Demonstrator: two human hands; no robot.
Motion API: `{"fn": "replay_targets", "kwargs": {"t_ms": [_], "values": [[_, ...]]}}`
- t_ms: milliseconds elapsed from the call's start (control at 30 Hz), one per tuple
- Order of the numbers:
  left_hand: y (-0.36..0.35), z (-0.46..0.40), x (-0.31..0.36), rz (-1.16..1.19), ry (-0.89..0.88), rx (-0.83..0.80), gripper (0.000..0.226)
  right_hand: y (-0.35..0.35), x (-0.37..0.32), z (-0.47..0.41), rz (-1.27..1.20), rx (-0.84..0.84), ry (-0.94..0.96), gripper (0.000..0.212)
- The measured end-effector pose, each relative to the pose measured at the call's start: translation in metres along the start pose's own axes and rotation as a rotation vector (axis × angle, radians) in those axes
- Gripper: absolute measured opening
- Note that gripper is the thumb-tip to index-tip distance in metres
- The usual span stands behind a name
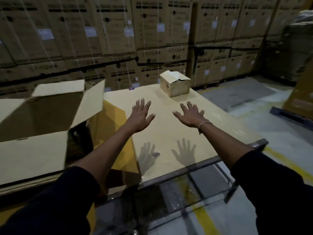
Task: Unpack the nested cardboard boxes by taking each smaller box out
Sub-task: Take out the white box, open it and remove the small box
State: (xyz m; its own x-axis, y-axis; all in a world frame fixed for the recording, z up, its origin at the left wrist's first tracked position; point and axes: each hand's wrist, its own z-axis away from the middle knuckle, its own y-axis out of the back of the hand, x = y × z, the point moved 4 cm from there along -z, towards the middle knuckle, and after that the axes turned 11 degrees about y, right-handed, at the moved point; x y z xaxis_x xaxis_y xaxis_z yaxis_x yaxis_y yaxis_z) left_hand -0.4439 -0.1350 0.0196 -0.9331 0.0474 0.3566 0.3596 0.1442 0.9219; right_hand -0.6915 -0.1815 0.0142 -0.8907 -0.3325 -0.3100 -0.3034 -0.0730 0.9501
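A small cardboard box (175,85) stands at the far end of the cardboard-covered table (169,133), one top flap lifted. A large open cardboard box (42,116) sits on the left, its flaps spread outward and its inside dark. Both my hands hover above the table with fingers spread, casting shadows on the surface. My left hand (140,116) is just right of the large box's flap. My right hand (191,114) is below the small box, a cord around its wrist. Neither hand touches anything.
A wall of stacked, strapped cartons (152,39) fills the background. The table's metal frame (220,160) shows at its near edge. Yellow floor lines (203,219) run below. A carton on a dark pallet (291,116) stands at the right.
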Motion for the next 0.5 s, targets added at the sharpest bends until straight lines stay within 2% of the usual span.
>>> {"fn": "replay_targets", "kwargs": {"t_ms": [200,500], "values": [[-0.082,-0.067,0.021,0.098,0.052,-0.119,0.072,-0.021,0.08,-0.026,-0.088,0.024,0.008,0.08],[-0.175,-0.21,0.032,0.257,0.107,-0.2,0.074,-0.046,0.176,-0.143,-0.187,0.018,-0.029,0.076]]}}
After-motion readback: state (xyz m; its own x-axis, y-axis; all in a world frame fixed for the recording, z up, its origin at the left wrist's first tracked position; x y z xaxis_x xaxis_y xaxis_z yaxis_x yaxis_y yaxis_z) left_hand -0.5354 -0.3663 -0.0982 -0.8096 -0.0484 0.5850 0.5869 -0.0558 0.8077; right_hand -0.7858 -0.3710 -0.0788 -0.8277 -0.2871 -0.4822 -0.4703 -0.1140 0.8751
